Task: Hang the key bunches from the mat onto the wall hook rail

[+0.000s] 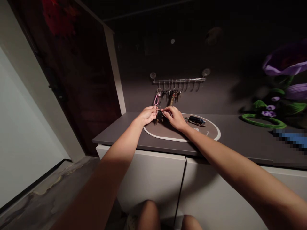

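Between my two hands, just above an oval brown mat [165, 132] with a pale rim, is a bunch of keys [160, 115] on a ring. The fingers of my left hand [148, 115] pinch its ring from the left. From the right, the closed fingertips of my right hand [174, 117] grip the same bunch; exactly which part is too small to tell. A black key fob [196, 120] with more keys lies on the mat, right of my right hand. Behind, a clear hook rail [179, 80] carries several hanging keys [177, 94] and a pink loop keychain [156, 99].
The dark countertop [230, 140] tops white cabinets [153, 169]. At the right stand purple artificial flowers [285, 67] with a green ring base [262, 121], near a blurred blue thing [294, 138]. A dark door [79, 76] is on the left.
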Demonstrator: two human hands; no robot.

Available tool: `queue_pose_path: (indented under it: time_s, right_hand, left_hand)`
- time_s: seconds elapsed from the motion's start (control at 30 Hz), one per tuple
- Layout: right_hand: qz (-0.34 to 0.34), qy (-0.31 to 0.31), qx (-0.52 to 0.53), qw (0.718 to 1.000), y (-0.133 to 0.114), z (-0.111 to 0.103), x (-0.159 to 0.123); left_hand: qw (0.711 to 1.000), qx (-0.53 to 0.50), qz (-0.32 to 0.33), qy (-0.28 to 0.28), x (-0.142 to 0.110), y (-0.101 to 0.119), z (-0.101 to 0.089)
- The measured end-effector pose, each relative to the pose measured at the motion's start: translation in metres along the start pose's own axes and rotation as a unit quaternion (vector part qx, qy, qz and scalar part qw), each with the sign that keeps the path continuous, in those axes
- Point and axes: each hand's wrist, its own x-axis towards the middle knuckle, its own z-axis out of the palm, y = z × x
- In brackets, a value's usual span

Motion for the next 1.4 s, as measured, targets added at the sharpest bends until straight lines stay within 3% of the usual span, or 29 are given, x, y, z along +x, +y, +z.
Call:
queue_pose_path:
  time_s: [0.27,0.8,1.0,1.23,1.4]
  right_hand:
    - [-0.026,0.005,0.03,0.999,0.006,0.002,0.001]
    - [0.07,0.059,0.187,0.978,0.008,0.0,0.005]
    - [0.112,0.083,0.247,0.959,0.004,-0.007,0.011]
    - [0.171,0.121,0.328,0.921,0.002,-0.026,0.025]
    - [0.183,0.146,0.375,0.897,0.012,-0.046,0.036]
  left_hand:
    - [0.999,0.019,-0.016,-0.048,-0.003,-0.004,0.003]
    - [0.999,0.025,-0.001,-0.048,-0.006,-0.005,0.009]
    - [0.999,0.035,0.025,-0.018,-0.005,0.0,0.026]
    - [0.991,0.116,0.062,0.014,0.01,0.013,0.057]
    - [0.96,0.216,0.168,0.057,0.022,0.006,0.077]
